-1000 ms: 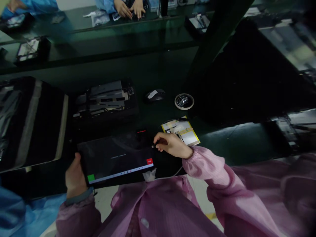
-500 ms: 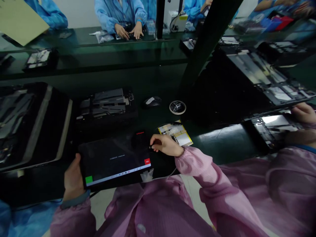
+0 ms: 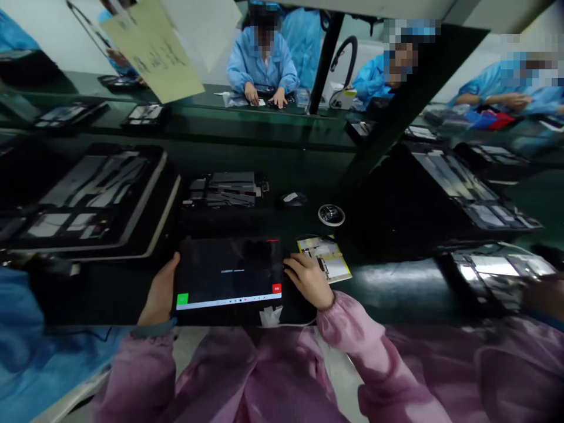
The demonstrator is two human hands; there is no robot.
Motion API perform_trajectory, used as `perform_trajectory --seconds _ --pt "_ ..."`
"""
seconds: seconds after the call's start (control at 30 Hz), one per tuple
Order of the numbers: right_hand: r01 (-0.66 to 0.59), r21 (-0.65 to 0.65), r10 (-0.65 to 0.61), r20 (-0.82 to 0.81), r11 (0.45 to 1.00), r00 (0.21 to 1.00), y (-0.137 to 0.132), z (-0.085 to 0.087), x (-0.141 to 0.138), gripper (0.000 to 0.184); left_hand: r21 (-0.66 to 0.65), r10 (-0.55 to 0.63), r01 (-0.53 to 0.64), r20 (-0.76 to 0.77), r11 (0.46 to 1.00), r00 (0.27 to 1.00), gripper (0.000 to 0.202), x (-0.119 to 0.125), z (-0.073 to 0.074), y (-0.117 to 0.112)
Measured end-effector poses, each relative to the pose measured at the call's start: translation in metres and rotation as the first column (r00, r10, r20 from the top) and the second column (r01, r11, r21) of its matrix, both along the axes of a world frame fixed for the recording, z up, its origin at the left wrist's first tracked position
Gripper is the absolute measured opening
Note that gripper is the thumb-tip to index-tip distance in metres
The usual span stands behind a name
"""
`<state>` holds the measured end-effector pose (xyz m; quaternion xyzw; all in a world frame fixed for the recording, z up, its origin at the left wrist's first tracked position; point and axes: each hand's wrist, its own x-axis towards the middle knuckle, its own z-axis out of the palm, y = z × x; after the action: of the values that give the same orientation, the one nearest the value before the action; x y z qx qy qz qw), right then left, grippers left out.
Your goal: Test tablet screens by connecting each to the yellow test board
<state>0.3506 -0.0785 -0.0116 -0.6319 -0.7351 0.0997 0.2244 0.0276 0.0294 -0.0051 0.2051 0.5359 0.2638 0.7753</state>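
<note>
Gripping a dark tablet (image 3: 229,270) by its left edge, the person's left hand (image 3: 161,291) is clamped on it, thumb lying along the frame and fingers hidden beneath. The tablet lies flat at the near edge of the green bench (image 3: 396,282), straight ahead of the person. Its screen is mostly black, with a faint line of text at the middle, a green square (image 3: 182,299) in the lower left corner and a red square (image 3: 277,288) in the lower right.

The right hand (image 3: 308,281) rests against the tablet's right edge with its fingers curled in towards the side of the device; it is too dim to tell whether they pinch anything. Both arms wear pink sleeves.

Just beyond the right hand lies a flat yellow-edged part (image 3: 329,259). Farther back sit a small round dish (image 3: 331,215), a dark mouse (image 3: 293,198) and a black tray of grey parts (image 3: 227,189). A large black tray (image 3: 97,200) lies to the left. A white scrap (image 3: 271,316) hangs at the bench edge below the tablet.

Across a far bench, co-workers in blue coats (image 3: 264,59) sit with their hands on their own work.
</note>
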Motion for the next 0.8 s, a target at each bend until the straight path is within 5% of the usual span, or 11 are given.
perform_trajectory --seconds 0.13,0.47,0.8 --pt "0.020 0.068 -0.022 0.016 0.997 1.000 0.000 -0.003 -0.003 0.019 -0.035 0.163 -0.162 0.020 0.986 0.986 0.057 0.003 0.011 0.000" --pt "0.011 0.150 -0.004 -0.046 0.989 0.999 0.003 -0.009 -0.001 0.020 -0.099 0.242 -0.229 0.142 0.968 0.960 0.037 0.007 0.018 0.002" --pt "-0.008 0.173 0.021 -0.075 0.985 0.997 0.004 -0.008 0.001 0.021 -0.069 0.254 -0.246 0.139 0.967 0.957 0.038 0.006 0.012 0.004"
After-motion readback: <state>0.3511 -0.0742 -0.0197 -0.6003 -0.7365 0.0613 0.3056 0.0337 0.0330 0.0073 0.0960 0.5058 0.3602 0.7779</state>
